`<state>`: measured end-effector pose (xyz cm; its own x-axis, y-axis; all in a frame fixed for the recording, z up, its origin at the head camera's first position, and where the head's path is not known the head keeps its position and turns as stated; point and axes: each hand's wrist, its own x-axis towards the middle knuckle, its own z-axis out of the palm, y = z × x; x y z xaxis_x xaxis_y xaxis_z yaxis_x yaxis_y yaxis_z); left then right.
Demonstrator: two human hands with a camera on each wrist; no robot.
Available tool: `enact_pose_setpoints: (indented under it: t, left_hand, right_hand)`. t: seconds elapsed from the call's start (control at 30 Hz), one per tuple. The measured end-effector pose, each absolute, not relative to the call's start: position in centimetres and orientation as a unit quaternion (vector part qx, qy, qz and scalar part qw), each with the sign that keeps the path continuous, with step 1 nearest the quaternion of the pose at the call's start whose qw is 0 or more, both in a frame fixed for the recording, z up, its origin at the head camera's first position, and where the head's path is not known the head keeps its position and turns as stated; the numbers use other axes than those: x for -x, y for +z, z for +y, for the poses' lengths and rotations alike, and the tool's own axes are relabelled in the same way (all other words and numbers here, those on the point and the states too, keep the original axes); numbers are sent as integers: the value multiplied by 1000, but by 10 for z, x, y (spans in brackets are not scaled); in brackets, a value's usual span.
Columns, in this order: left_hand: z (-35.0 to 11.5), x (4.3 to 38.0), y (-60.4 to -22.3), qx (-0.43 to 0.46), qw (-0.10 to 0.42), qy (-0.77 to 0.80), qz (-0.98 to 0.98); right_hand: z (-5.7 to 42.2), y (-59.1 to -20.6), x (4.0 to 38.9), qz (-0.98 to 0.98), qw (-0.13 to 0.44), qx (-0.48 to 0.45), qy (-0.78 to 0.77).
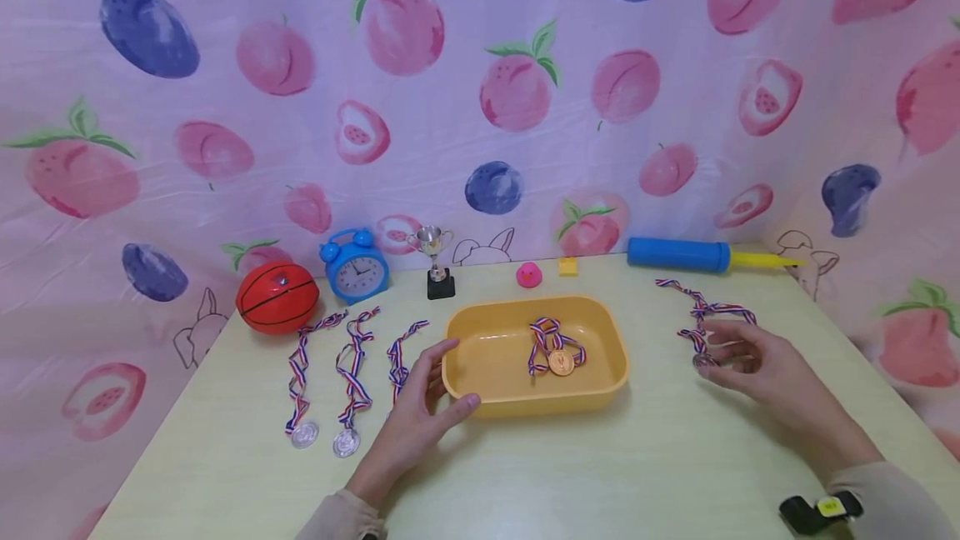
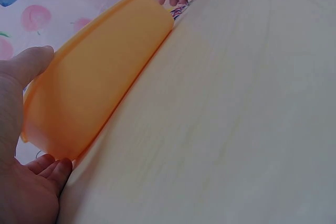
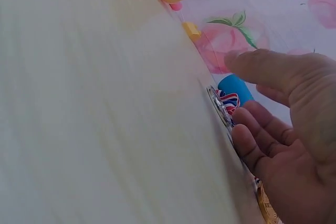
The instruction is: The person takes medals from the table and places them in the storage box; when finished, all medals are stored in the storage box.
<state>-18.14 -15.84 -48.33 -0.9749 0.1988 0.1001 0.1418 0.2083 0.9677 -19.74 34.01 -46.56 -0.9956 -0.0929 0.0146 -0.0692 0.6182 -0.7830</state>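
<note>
My left hand [image 1: 427, 407] holds the left end of a yellow plastic basin [image 1: 517, 407], thumb at its front and fingers around its side. In the left wrist view the thumb lies at the rim of the basin [image 2: 100, 66] and the fingertips are by its base. Inside lies a gold-coloured medal [image 1: 561, 362] on a striped ribbon. To the right, my right hand [image 1: 757, 361] reaches over a silver medal [image 3: 219, 106], thumb and fingers apart, fingertips close to its ribbon. Another gold-coloured medal [image 3: 266, 203] shows below those fingers in the right wrist view.
Left of the basin lie silver medals [image 1: 347, 442] with striped ribbons, one partly behind my left hand. Along the back stand a red ball [image 1: 277, 298], blue alarm clock [image 1: 358, 275], trophy cup [image 1: 440, 283], pink duck [image 1: 528, 275], yellow block [image 1: 567, 267] and blue pump [image 1: 678, 254].
</note>
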Motion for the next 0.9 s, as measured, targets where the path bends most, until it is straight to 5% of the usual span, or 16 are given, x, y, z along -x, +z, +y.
enact_pose_setpoints:
  t: [0.9]
  left_hand:
    - [-158, 181, -481, -105, 26, 613, 783]
  right_hand:
    - [339, -472, 199, 940, -15, 61, -334]
